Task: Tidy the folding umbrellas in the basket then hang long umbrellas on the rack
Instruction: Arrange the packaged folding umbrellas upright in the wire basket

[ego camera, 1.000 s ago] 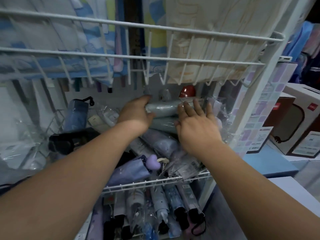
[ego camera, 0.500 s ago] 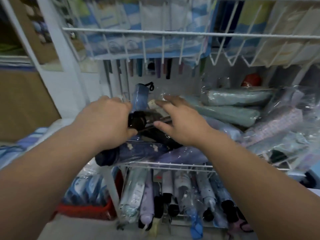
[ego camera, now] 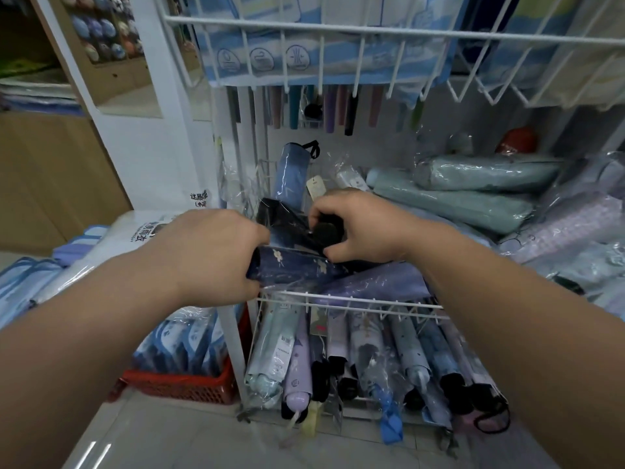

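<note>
**Two hands on two dark umbrellas at the middle basket's left end**

On the floor at far left, a red plastic basket point(ego camera: 189, 389) is filled with blue-and-white packs point(ego camera: 189, 340) sealed in clear film. Above it, white and striped wrapped packs point(ego camera: 111, 242) are stacked.

The left hand point(ego camera: 209, 255) is closed around the near end of a navy folding umbrella point(ego camera: 297, 269) printed with small white flowers. Its fingers are curled over the top and its thumb is tucked beneath. This umbrella lies across the front left corner of the middle wire basket point(ego camera: 355, 299), just above the front rim.

Just to the right, the right hand point(ego camera: 362, 228) is wrapped round the round handle of a black folding umbrella point(ego camera: 324, 231), with fingers bent over it and the thumb under it. The black umbrella rests on top of the navy one.

Behind the hands, a blue folding umbrella point(ego camera: 294, 174) stands upright against the basket's back, its black strap at the top. A lavender umbrella point(ego camera: 378, 282) lies along the front beneath the right wrist. Further right, pale green umbrellas point(ego camera: 473, 201) are laid lengthwise, one upon another. At the far right, lilac patterned umbrellas point(ego camera: 571, 225) are heaped in crumpled clear sleeves. A red rounded object point(ego camera: 517, 140) is seen at the back; what it is cannot be told.

On the level below, sleeved folding umbrellas point(ego camera: 355, 353) are packed side by side, handles toward the viewer.

Overhead, the upper wire basket point(ego camera: 338, 29) is loaded with flat blue-and-white packs point(ego camera: 304, 59). A row of slim coloured shafts point(ego camera: 329, 110) hangs beneath it.
</note>
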`<state>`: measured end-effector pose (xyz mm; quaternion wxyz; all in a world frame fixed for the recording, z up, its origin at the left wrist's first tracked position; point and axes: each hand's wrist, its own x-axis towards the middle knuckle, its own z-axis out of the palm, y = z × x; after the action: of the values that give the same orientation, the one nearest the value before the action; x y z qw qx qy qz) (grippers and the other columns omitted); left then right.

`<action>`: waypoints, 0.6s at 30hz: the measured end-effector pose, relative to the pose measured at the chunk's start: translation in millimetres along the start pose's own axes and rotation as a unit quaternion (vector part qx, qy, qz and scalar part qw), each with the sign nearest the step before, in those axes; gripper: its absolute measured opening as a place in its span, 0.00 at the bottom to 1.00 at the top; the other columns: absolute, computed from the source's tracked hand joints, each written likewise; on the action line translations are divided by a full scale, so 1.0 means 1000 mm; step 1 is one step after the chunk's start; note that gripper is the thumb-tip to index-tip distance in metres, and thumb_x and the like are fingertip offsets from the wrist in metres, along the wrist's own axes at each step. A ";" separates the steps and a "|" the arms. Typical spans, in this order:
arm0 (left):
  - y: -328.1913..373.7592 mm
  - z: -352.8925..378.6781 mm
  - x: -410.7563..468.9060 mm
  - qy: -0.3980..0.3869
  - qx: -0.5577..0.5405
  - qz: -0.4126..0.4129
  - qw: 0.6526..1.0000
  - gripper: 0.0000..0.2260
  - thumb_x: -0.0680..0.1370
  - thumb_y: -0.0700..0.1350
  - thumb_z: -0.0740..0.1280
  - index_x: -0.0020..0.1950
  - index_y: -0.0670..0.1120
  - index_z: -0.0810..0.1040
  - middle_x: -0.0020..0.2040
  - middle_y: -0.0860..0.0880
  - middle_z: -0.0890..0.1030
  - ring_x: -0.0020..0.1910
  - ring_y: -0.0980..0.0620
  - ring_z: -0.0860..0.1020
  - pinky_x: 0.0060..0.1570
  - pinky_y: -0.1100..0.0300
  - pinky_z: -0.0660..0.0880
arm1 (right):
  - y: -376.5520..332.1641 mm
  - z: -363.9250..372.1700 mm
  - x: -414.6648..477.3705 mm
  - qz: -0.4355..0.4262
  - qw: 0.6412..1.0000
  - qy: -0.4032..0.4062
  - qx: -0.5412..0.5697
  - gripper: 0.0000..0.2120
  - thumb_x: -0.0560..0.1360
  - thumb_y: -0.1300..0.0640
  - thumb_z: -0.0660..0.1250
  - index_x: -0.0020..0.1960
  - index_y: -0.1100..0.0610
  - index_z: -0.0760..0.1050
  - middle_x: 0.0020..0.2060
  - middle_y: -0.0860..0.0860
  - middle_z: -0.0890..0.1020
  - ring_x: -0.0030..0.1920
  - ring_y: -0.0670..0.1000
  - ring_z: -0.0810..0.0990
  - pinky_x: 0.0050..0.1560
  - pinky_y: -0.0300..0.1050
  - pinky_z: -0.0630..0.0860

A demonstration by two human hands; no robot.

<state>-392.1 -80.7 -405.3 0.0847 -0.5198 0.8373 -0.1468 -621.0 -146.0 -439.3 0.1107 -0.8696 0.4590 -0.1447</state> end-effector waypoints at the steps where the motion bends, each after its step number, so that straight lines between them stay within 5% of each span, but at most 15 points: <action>1: 0.001 -0.002 0.002 0.010 -0.005 -0.003 1.000 0.10 0.72 0.56 0.66 0.50 0.54 0.75 0.40 0.55 0.75 0.42 0.52 0.75 0.28 0.61 0.60 | 0.003 -0.003 -0.008 -0.004 1.000 -0.001 -0.012 0.18 0.65 0.56 0.77 0.51 0.46 0.75 0.48 0.44 0.77 0.49 0.49 0.76 0.51 0.49 0.76; 5: 0.006 0.001 0.016 0.058 -0.031 -0.010 0.998 0.09 0.74 0.47 0.66 0.53 0.53 0.74 0.44 0.53 0.77 0.47 0.47 0.79 0.37 0.56 0.71 | 0.021 -0.008 -0.037 -0.015 0.999 -0.006 -0.048 0.19 0.62 0.54 0.75 0.52 0.46 0.76 0.50 0.43 0.78 0.52 0.48 0.75 0.53 0.49 0.76; 10: -0.001 -0.002 0.029 0.108 -0.192 -0.039 0.975 0.23 0.69 0.46 0.76 0.62 0.54 0.77 0.52 0.50 0.82 0.50 0.47 0.78 0.50 0.52 0.78 | 0.033 -0.001 -0.052 0.015 0.998 -0.037 -0.046 0.15 0.63 0.41 0.71 0.48 0.43 0.76 0.52 0.43 0.80 0.56 0.49 0.78 0.56 0.52 0.76; 15: 0.008 -0.012 0.036 0.173 -0.367 -0.114 0.907 0.32 0.61 0.48 0.84 0.62 0.55 0.76 0.52 0.51 0.81 0.50 0.49 0.78 0.52 0.56 0.76 | 0.012 -0.002 -0.043 0.079 0.995 0.044 0.049 0.34 0.70 0.40 0.75 0.72 0.45 0.68 0.63 0.43 0.79 0.62 0.46 0.77 0.63 0.46 0.74; 18: 0.018 -0.011 0.042 0.235 -0.429 -0.141 0.861 0.32 0.60 0.50 0.85 0.60 0.55 0.76 0.49 0.54 0.79 0.48 0.52 0.79 0.48 0.59 0.75 | -0.006 0.004 -0.028 0.076 0.992 0.056 0.088 0.39 0.69 0.40 0.76 0.75 0.46 0.64 0.65 0.43 0.77 0.64 0.44 0.75 0.62 0.41 0.71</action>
<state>-428.9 -109.5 -400.4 -0.3673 -0.5670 0.7306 0.0988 -630.1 -119.2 -445.3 0.1720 -0.8095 0.5146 -0.2244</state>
